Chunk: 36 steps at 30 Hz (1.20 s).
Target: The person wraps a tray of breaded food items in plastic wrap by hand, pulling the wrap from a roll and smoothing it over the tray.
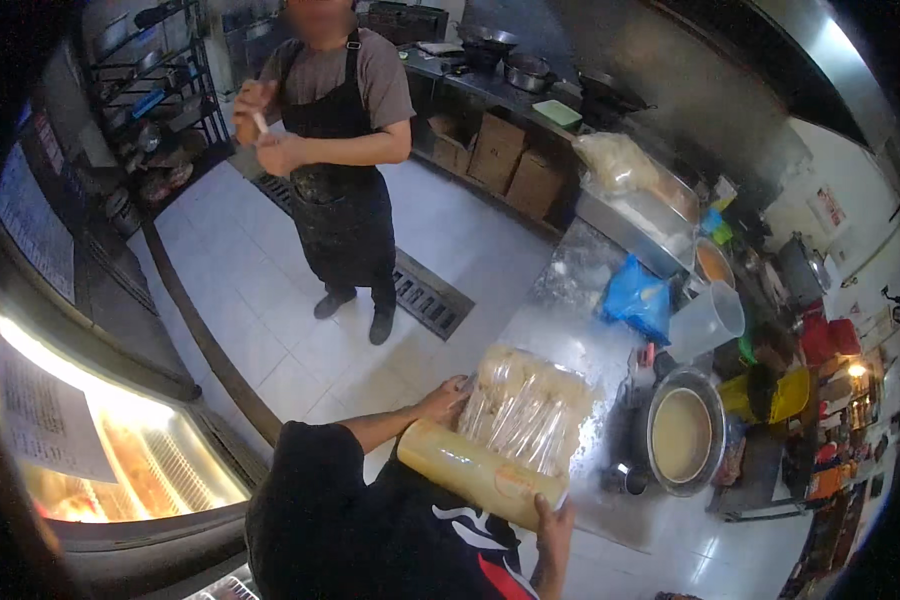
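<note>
A large roll of yellowish plastic cling film (480, 471) lies across in front of my body. My right hand (553, 525) grips its right end. From the roll, clear film runs over a tray of pale dough (532, 401) on the metal worktable (600, 517). My left hand (447, 401) is at the tray's left edge, beyond the roll's left end; its fingers are partly hidden, so whether they pinch the film or the tray cannot be told.
A metal bowl of pale batter (682, 435), a clear plastic jug (709, 322), a blue plastic bag (637, 300) and a metal pan (637, 217) stand on the table. Beyond the table, a person in a black apron (337, 195) stands by a floor drain (431, 296).
</note>
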Available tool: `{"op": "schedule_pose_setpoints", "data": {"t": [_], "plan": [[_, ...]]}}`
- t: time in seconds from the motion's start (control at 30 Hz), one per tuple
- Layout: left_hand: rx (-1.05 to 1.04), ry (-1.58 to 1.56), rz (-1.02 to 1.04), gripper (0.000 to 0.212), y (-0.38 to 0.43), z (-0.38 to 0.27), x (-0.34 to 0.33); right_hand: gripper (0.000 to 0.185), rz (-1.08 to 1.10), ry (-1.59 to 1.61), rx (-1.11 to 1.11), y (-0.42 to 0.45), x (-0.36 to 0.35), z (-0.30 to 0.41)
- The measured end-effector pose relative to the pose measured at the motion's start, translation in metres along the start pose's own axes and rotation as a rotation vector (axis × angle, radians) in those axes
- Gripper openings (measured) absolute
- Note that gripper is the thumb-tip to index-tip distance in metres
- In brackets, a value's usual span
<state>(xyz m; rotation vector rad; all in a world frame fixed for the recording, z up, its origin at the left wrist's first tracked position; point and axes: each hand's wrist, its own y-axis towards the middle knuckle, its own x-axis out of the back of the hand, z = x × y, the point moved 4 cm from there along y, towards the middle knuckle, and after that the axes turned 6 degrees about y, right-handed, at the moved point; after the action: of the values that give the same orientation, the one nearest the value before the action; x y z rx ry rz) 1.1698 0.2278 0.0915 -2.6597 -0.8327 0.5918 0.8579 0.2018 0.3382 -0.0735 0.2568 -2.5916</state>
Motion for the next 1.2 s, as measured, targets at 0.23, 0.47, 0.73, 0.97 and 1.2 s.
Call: {"op": "schedule_pose_setpoints", "data": {"t": [0.23,0.47,0.73,0.97,1.2], "plan": [[0.004,0.553,-0.049,0.027,-0.037,-0.018,0.057,0.043,0.043,-0.134,-0.045,0.0,0.001,-0.005],[-0.864,1.175,-0.204,0.054,-0.043,-0.123,-0.1,0.046,0.146,-0.198,0.005,0.001,0.016,-0.031],[-0.667,1.405,0.264,0.055,-0.034,-0.133,-0.14,0.049,0.092,-0.241,0.018,0.002,0.002,-0.016],[-0.767,1.616,0.206,0.057,0.0,-0.084,-0.123,0.046,0.182,-0.484,0.228,-0.009,-0.027,0.042],[-0.824,1.546,0.205,0.06,-0.005,-0.089,-0.121,0.039,0.133,-0.233,0.149,-0.018,-0.038,-0.008]]}}
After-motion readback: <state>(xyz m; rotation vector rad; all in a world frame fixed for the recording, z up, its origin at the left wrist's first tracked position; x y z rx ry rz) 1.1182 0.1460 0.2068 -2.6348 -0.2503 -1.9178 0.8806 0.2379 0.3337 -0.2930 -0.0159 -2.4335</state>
